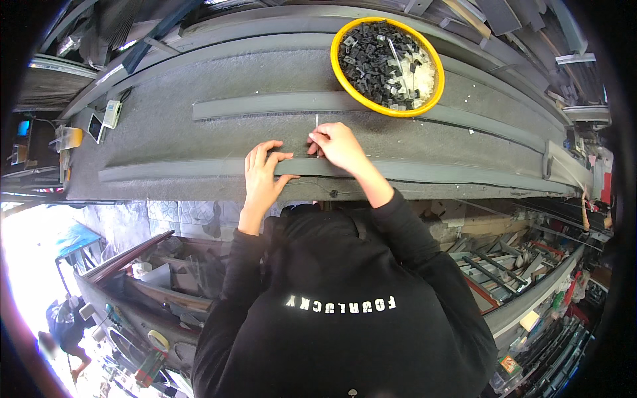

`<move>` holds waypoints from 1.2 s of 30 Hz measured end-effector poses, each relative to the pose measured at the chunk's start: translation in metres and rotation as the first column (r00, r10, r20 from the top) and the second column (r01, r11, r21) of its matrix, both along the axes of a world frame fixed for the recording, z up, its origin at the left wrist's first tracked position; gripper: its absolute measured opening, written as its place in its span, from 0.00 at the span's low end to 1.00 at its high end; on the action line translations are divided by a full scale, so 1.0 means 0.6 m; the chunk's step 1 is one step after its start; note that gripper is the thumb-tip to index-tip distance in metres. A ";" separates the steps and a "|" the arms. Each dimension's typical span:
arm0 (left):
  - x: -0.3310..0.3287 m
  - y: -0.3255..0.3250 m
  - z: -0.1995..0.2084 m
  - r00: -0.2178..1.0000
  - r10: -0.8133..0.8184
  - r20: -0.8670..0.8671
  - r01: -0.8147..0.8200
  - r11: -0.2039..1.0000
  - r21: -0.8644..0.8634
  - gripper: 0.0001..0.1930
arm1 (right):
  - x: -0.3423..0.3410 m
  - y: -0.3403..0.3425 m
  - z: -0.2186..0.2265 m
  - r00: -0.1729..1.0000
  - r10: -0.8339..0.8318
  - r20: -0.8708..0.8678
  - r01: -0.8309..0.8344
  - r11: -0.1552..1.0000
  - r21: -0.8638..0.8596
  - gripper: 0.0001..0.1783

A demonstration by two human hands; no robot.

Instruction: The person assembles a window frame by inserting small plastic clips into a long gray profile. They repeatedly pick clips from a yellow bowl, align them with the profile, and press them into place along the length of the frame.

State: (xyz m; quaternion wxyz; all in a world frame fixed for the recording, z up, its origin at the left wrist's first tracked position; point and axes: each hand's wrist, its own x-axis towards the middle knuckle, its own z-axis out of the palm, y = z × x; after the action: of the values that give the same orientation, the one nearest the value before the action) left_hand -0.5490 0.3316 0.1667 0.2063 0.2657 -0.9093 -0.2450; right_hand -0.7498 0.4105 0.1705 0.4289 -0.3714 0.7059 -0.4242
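Our right hand (337, 147) hides much of the thin pale rod (316, 121), pinched in its fingers above the near long, flat grey strip (172, 171). Our left hand's (263, 174) parted fingers span that strip; we cannot tell whether they grip. Far right, a round yellow basket (334, 58) of small black pieces (363, 69) sits on the rough grey table (166, 139).

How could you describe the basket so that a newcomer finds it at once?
Start from the long, dark grey workbench. Beyond the right hand and farther right sits the basket of small black and white pieces. Its round, bright yellow rim sets it apart from the long grey strips around it.
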 end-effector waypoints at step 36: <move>0.004 -0.167 0.118 0.253 0.821 -0.512 -0.128 0.553 0.823 0.13 | -0.297 0.075 0.172 0.844 -0.520 -0.135 0.457 0.827 -0.327 0.17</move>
State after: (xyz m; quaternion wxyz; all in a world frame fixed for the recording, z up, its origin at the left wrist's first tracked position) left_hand -0.5467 0.2313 0.2374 0.6061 0.4352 -0.3748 -0.5503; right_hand -0.9278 0.4556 0.2737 0.1679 -0.2785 0.7525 -0.5728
